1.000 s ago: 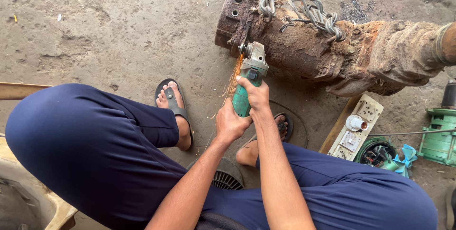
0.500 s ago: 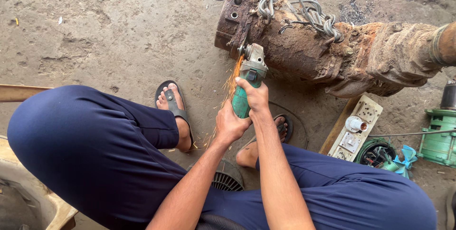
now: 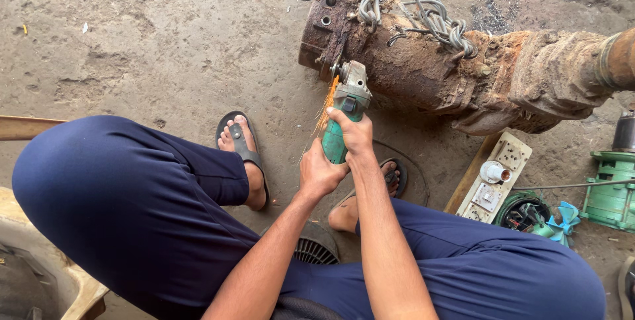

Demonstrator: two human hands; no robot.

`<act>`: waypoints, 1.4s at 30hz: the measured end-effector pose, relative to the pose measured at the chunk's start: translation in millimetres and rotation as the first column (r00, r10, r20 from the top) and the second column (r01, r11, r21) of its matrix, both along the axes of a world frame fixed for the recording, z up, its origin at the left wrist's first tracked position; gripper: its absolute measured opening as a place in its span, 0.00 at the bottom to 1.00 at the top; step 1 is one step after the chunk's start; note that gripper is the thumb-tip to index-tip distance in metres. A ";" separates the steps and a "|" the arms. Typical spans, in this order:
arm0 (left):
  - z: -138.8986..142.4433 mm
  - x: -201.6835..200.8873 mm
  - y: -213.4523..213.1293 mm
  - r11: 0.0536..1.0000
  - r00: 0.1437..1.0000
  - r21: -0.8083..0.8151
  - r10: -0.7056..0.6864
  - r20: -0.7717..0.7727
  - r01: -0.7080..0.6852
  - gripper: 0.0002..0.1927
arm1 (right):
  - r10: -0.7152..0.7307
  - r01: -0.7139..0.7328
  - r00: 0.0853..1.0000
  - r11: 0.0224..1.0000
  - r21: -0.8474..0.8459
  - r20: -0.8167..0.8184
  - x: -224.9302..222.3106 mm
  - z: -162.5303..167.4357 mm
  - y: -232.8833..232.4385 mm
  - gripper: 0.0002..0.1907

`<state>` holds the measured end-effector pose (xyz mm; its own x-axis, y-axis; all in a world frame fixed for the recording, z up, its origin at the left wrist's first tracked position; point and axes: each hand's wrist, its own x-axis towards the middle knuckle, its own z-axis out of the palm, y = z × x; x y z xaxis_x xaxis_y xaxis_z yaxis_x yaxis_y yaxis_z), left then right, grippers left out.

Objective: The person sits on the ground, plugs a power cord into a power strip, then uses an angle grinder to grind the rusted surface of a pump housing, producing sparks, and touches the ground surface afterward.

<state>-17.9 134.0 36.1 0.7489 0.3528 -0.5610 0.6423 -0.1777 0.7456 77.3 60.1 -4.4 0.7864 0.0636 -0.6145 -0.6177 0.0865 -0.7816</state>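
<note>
Head view, near to far:

- Person's legs, dark blue trousers (image 3: 132,207), knees spread L & R; seated low over dirt floor (image 3: 152,36).
- Round black ribbed fan cover (image 3: 316,252) on floor btwn legs, partly hidden by forearms.
- Pale bucket rim (image 3: 73,290) at bottom L corner.
- Feet in black sandals: one foot (image 3: 243,151) L of tool, other foot (image 3: 370,188) under R forearm.
- Left hand (image 3: 319,173): fingers closed round rear end of green angle grinder (image 3: 344,118).
- Right hand (image 3: 354,133): wrapped shut round grinder body, just ahead of L hand, the two touching.
- Grinder: pts away from body, head up against end of rusty motor housing (image 3: 423,72); orange sparks (image 3: 325,105) stream down from contact pt on L side of tool.
- White switch/socket board (image 3: 495,174) on wooden plank, R of hands, near R knee.
- Green parts (image 3: 612,191) & coiled bits at R edge, well apart from hands.
- Motor housing: lies across floor, heavy rust, runs to R edge of frame.
- Grey cable bundle (image 3: 423,12) tangled on top of housing.
- Wooden bar (image 3: 23,127) at L edge.
</note>
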 end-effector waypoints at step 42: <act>-4.4 -2.8 0.1 0.999 1.000 0.035 -0.007 0.002 0.007 0.33 | -0.002 0.002 1.000 1.000 0.009 0.012 -4.2 1.3 1.6 0.16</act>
